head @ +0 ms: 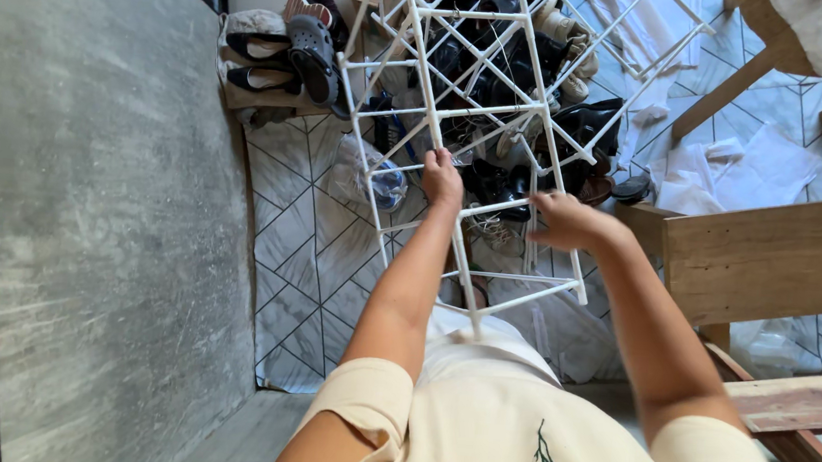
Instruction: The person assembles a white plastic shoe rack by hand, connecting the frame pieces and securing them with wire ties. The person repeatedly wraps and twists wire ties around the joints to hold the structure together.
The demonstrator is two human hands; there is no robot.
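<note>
Tiled floor (304, 243) beside a grey wall, shoes (293, 54) heaped behind. Step in hand, by appearance: handling a white lattice rack (459, 99), held tilted above the floor; turning it calls for firm grips. Left hand (442, 178) closed on a rail, right hand (566, 221) closed on another.

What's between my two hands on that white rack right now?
In the head view, the left hand and right hand both grip the white rack. Between them run its white bars, with dark shoes showing through behind.
</note>
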